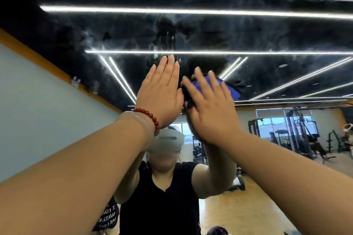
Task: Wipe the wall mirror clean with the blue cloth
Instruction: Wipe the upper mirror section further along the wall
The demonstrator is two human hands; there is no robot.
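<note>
While one blue cloth (pixel 230 90) is pressed on the mirror (pixel 267 32) under straight fingers (pixel 214 82) of the right hand (pixel 212 114), the left hand (pixel 160 97) is spread flat, empty.

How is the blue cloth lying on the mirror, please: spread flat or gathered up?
Gathered up: the blue cloth shows only as a small pad pressed under the right hand; folds cannot be told.

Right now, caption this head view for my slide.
Right hand presses the blue cloth against the wall mirror; left hand flat beside it.
</note>
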